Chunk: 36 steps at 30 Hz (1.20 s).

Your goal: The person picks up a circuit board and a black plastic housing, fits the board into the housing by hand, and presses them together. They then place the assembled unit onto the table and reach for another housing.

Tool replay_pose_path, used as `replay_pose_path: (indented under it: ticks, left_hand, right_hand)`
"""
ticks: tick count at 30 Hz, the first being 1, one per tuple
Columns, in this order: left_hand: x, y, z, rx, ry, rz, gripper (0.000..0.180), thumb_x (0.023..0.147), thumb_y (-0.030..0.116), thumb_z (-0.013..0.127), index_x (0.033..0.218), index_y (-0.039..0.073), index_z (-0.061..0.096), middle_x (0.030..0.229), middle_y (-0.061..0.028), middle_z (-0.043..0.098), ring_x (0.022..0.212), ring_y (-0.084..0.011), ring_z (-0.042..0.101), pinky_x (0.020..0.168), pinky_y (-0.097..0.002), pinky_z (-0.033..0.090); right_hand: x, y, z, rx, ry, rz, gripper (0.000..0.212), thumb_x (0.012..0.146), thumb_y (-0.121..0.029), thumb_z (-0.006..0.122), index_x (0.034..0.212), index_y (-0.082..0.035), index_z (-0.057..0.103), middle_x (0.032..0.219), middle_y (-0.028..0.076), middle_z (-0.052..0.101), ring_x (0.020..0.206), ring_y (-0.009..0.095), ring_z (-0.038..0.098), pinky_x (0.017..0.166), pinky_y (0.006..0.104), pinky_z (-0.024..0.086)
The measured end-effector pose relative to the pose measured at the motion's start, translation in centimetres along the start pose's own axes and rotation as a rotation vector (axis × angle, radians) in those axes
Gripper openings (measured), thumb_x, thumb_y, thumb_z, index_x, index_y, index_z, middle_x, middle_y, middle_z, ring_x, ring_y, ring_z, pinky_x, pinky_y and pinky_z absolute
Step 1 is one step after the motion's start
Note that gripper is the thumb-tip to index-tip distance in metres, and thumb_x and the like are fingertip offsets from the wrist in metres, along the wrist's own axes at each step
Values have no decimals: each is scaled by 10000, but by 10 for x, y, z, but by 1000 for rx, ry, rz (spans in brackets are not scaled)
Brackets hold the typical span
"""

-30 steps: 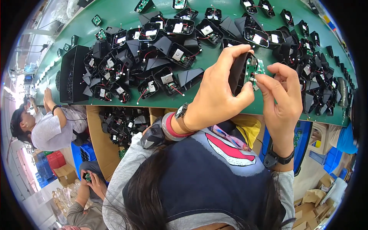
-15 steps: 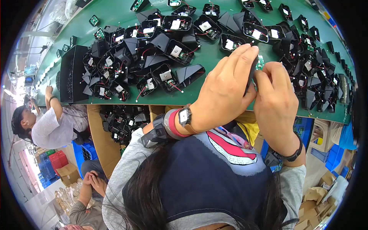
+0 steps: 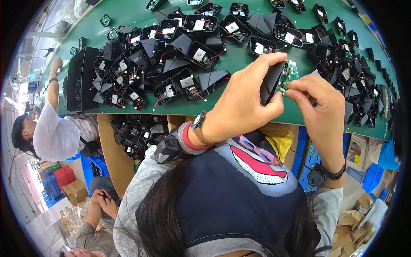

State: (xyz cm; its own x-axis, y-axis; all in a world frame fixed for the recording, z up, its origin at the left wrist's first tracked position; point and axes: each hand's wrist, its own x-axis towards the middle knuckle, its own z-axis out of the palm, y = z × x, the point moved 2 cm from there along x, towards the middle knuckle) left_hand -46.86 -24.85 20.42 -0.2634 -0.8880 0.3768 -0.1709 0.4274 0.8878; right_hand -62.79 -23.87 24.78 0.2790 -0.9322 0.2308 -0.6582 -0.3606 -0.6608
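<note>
Sticking out at the open side of a black case [image 3: 269,85], a green circuit board [image 3: 293,72] sits between the two grips. The left hand [image 3: 243,102] wraps its grip around the case, fingers over the top edge, thumb at the lower end. The right hand [image 3: 321,103] has a narrow grip, thumb and forefinger pinching the board's lower end, exact contact hidden. Beyond, similar cases [image 3: 199,55] lie heaped across the green worktop [image 3: 133,13].
</note>
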Motion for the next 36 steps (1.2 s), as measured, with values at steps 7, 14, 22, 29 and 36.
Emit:
replay_pose_path:
  ticks: [7,14,22,29,36]
  left_hand:
    - [-3,-4,4,218,9,149,529,709,5,589,1231,10,504,1117,-143,619,978,-215,631,856,-296,483]
    - [-7,-8,4,-662,-30,-379,515,812,54,566,1298,-35,418,1221,-142,557,1110,-170,544,983,-305,421]
    - [-3,1,-1,-433,-61,-197,549,771,-6,537,1298,-29,388,1230,-143,540,1117,-173,535,987,-316,412]
    - [-8,5,0,-248,-42,-45,555,770,-8,533,1302,-15,376,1217,-140,533,1091,-166,539,977,-309,408]
    - [-6,-5,2,-261,-7,85,586,793,-12,527,1347,12,338,1263,-129,487,1113,-162,495,978,-299,384]
  right_hand:
    - [-2,6,15,-284,-57,-121,95,742,9,648,835,-4,631,760,100,599,641,222,587,591,296,445]
    - [-11,7,14,266,3,95,51,809,-35,654,839,0,632,766,27,613,668,112,584,581,233,435]
    - [-8,16,16,839,-21,390,94,822,-78,693,855,-36,615,764,-15,622,665,32,552,574,177,417]
    - [-6,17,19,681,-74,236,138,832,-70,682,898,-16,575,805,4,610,689,47,556,609,186,432]
    - [-20,16,25,933,63,350,186,871,-77,636,1019,3,559,904,41,613,701,85,585,610,207,453]
